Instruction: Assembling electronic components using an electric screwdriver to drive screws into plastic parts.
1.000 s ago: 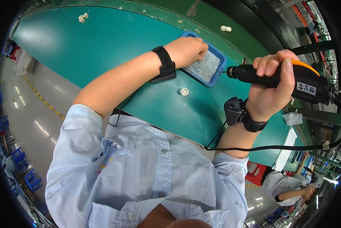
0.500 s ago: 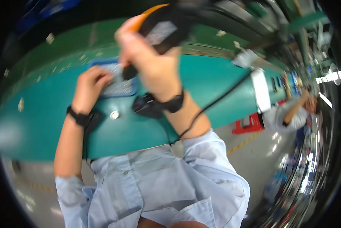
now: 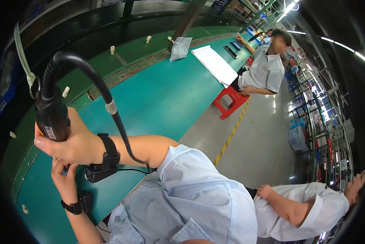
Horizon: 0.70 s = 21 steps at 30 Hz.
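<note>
Your right grip (image 3: 74,140), at the left of the frame, is closed round a black power driver (image 3: 54,116), whose side bears a small white label (image 3: 50,132) with dark printed characters. The driver's black cable (image 3: 89,73) loops up from its top and bends down past your forearm. Your left grip (image 3: 66,181), just below it, has bent fingers drawn close together; you cannot tell from this view whether they pinch anything. At the left edge, a blue thing (image 3: 4,99) carries a pale tag too small to read. A clear plastic bag (image 3: 180,49) sits at the back edge of the green counter (image 3: 158,101), top centre; its contents cannot be made out. Right of it lie white sheets (image 3: 215,65), any print on them too faint to read. Near the seated co-worker (image 3: 265,71), upper right, is a small blue tray (image 3: 237,44), its contents unclear. A translucent bin (image 3: 297,137) stands on the floor at the right. Small white cylindrical pieces (image 3: 112,50) dot the ledge, upper left.
</note>
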Motion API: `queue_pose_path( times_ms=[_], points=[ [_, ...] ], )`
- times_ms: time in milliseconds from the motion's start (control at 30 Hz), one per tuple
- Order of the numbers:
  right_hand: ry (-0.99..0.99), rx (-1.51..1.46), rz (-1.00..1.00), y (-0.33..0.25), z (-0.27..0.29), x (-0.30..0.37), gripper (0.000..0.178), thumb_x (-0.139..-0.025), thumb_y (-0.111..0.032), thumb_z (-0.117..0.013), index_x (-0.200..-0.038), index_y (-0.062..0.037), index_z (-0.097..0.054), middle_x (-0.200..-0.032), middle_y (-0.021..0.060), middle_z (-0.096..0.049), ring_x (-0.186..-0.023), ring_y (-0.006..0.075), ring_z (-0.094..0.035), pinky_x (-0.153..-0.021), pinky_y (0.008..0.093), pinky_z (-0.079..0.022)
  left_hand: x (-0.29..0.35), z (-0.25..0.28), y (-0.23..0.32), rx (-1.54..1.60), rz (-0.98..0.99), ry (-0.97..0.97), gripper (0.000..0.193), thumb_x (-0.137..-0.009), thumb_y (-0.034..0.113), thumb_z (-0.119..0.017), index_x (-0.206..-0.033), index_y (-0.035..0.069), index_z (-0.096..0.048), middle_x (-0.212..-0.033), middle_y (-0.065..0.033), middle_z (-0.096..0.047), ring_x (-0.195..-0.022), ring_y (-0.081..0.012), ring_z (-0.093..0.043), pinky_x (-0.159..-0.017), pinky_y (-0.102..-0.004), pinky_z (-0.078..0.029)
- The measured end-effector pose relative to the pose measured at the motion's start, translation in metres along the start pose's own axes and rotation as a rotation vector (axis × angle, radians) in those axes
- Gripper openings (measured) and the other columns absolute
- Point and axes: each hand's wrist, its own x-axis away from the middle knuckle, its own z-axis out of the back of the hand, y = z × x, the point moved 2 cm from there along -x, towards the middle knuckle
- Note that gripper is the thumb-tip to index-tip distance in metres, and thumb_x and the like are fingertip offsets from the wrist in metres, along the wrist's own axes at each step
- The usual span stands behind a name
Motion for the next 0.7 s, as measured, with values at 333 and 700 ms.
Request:
queue_pose_path(
  times_ms=[333, 700],
  points=[
    [-0.003, -0.055, -0.022, -0.0052, -0.0020, 0.0065, 0.016, -0.078, -0.014, -0.066, -0.081, -0.0037, -0.054, -0.067, 0.0008, -0.053, -0.058, 0.0072, -0.049, -0.052, 0.0230, -0.041, 0.0041, 0.0035, -0.0100, 0.092, -0.018, 0.001, 0.014, -0.075, -0.007, -0.065, -0.074, -0.003, -0.051, -0.083, -0.0027, -0.052, -0.079, -0.0121, -0.049, -0.075, -0.0225, -0.040],
    [-0.001, -0.064, 0.017, -0.0050, -0.0095, 0.0080, 0.018, -0.077, -0.013, -0.065, -0.079, -0.0019, -0.051, -0.064, 0.0019, -0.051, -0.051, 0.0076, -0.049, -0.046, 0.0232, -0.042, 0.0057, 0.0098, -0.0066, 0.178, 0.035, -0.019, 0.016, -0.070, -0.001, -0.070, -0.073, -0.002, -0.053, -0.088, -0.0060, -0.057, -0.084, -0.0164, -0.051, -0.078, -0.0269, -0.039]
  ],
)
